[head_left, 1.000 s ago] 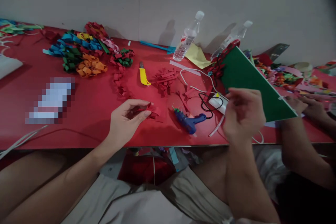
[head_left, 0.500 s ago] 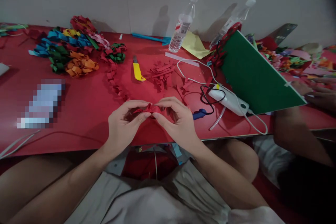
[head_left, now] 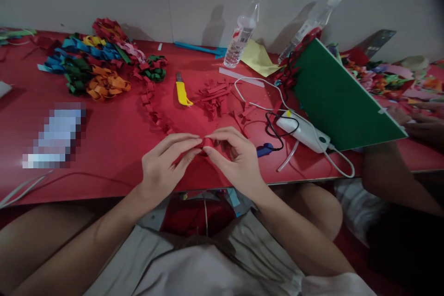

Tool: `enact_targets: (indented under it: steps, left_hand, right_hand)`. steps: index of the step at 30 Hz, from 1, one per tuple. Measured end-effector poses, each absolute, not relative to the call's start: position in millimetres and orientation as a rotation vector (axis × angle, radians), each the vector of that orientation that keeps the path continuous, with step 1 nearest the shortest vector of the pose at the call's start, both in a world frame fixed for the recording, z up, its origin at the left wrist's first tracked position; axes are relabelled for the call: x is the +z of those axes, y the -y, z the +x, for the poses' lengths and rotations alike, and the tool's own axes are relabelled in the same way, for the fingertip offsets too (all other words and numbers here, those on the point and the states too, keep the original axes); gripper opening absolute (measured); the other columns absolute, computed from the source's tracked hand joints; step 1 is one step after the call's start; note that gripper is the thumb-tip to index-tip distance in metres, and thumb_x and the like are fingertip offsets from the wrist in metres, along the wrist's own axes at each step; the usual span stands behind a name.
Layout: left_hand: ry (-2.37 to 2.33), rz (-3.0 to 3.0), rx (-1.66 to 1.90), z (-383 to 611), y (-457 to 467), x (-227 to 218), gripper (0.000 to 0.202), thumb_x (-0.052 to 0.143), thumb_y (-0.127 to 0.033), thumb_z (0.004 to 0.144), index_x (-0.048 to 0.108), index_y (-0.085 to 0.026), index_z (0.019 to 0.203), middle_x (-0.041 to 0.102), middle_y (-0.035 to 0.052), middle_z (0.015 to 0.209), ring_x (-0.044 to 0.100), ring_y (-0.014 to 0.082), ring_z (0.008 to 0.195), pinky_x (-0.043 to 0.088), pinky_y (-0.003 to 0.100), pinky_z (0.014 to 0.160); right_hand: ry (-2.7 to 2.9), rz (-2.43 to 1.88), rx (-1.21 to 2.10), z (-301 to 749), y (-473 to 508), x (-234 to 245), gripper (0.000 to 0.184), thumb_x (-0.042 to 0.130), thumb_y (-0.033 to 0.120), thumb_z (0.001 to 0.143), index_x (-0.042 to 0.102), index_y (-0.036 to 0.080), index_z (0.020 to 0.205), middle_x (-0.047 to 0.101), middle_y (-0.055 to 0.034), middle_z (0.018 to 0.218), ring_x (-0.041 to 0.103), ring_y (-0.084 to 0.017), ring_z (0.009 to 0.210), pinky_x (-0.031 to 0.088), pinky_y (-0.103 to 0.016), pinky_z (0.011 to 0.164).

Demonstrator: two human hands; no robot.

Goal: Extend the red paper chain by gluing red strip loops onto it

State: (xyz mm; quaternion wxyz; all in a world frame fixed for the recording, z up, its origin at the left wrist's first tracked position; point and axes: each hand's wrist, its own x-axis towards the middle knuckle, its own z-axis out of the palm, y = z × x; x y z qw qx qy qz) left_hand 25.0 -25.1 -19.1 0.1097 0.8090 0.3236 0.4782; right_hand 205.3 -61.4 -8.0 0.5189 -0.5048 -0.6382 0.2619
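Note:
My left hand (head_left: 166, 162) and my right hand (head_left: 236, 159) meet at the near middle of the red table (head_left: 114, 148). Both pinch one small folded red paper strip (head_left: 207, 142) between fingertips, just above the tabletop. A pile of cut red paper strips (head_left: 217, 97) lies beyond my hands. The handle of a blue glue gun (head_left: 265, 150) pokes out to the right of my right hand. A yellow utility knife (head_left: 181, 92) lies further back.
Folded paper chains (head_left: 93, 62) in several colours are heaped at the back left. Two water bottles (head_left: 243, 27) stand by the wall. A white power strip (head_left: 305, 133) with cables and a tilted green board (head_left: 338, 97) sit right. Another person's hand (head_left: 421, 122) rests at far right.
A second ago my right hand was raised near the green board; it came down left to join my left hand on the red strip. Since then both hands pressed slightly closer together.

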Motion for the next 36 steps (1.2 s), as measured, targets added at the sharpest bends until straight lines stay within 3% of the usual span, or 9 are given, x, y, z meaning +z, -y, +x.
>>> enact_targets:
  steps: [4,8,11,17,21,27,36]
  left_hand:
    - [-0.899,2.428,1.381,23.9,27.3,-16.4,0.024,0.069,-0.011,0.085,0.071,-0.022,0.106,0.075,0.0029,0.103,0.070,0.0136,0.095,0.055,0.025,0.090]
    - [-0.989,1.990,1.241,25.3,24.7,-15.3,0.010,0.068,-0.019,0.088,0.070,-0.021,0.097,0.074,0.0017,0.093,0.069,0.0122,0.087,0.055,0.023,0.081]
    - [-1.041,1.613,1.141,28.1,20.5,-16.4,0.023,0.073,-0.027,0.083,0.068,-0.019,0.104,0.073,0.0022,0.089,0.069,0.0120,0.080,0.055,0.021,0.070]
    - [-1.048,1.411,1.224,36.4,23.4,-21.9,0.024,0.074,-0.027,0.082,0.067,-0.020,0.104,0.070,0.0007,0.089,0.067,0.0097,0.081,0.054,0.018,0.072]
    - [-1.030,1.482,1.294,39.3,30.0,-21.8,0.019,0.072,-0.024,0.083,0.066,-0.019,0.099,0.070,0.0019,0.092,0.068,0.0105,0.084,0.056,0.019,0.075]
    - [-1.025,1.577,1.261,38.2,30.8,-18.7,0.027,0.074,-0.023,0.082,0.065,-0.018,0.107,0.070,0.0015,0.090,0.068,0.0101,0.082,0.056,0.019,0.073]
    - [-1.069,1.559,1.338,35.2,27.6,-27.3,0.025,0.077,-0.031,0.080,0.056,-0.019,0.089,0.065,-0.0016,0.077,0.067,0.0109,0.071,0.055,0.022,0.068]
  right_hand:
    - [1.535,-1.164,0.665,208.2,59.5,-9.8,0.016,0.069,0.024,0.089,0.070,0.023,0.106,0.067,-0.0048,0.102,0.063,-0.017,0.095,0.052,-0.033,0.087]
    - [1.586,-1.143,0.708,212.2,56.0,-10.3,0.019,0.068,0.026,0.091,0.071,0.026,0.110,0.064,-0.0049,0.107,0.062,-0.017,0.101,0.051,-0.034,0.090]
    - [1.576,-1.197,0.695,211.3,55.6,-10.5,0.028,0.069,0.026,0.090,0.068,0.028,0.117,0.061,-0.0050,0.112,0.061,-0.017,0.099,0.051,-0.034,0.090]
    - [1.445,-1.299,0.614,197.1,59.4,-17.4,0.009,0.070,0.028,0.087,0.067,0.022,0.092,0.058,-0.0040,0.098,0.058,-0.016,0.088,0.049,-0.030,0.077]
    - [1.358,-1.259,0.633,190.0,59.1,-19.8,0.004,0.066,0.024,0.088,0.068,0.021,0.090,0.057,-0.0030,0.094,0.057,-0.014,0.082,0.047,-0.027,0.069]
    - [1.430,-1.241,0.629,192.8,60.0,-13.9,0.004,0.063,0.020,0.089,0.065,0.020,0.085,0.058,-0.0025,0.089,0.057,-0.014,0.082,0.046,-0.029,0.072]
    - [1.422,-1.195,0.750,197.5,57.1,-17.6,0.008,0.067,0.028,0.088,0.065,0.020,0.087,0.061,-0.0031,0.090,0.058,-0.015,0.083,0.047,-0.029,0.075]
